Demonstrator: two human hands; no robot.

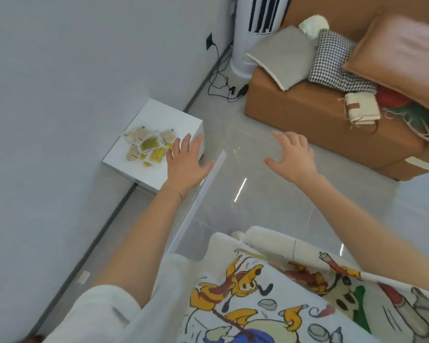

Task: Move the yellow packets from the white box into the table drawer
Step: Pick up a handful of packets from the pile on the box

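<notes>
Left hand (186, 164) spread beside yellow packets (146, 147); right hand (292, 154) before sofa (295, 110).

This is a home living room. At two o'clock, a brown leather sofa (295, 112) carries a grey square cushion (280, 58), a black-and-white houndstooth cushion (332, 60) and a tan leather pillow (401, 45). At twelve o'clock, a white tower fan (243, 45) stands on glossy grey floor tiles (221, 115). Beside it, black cables (218, 80) trail from a black wall socket (209, 41).

Both arms reach toward twelve o'clock; left hand (185, 162) and right hand (291, 154) seemingly empty, fingers spread.
</notes>
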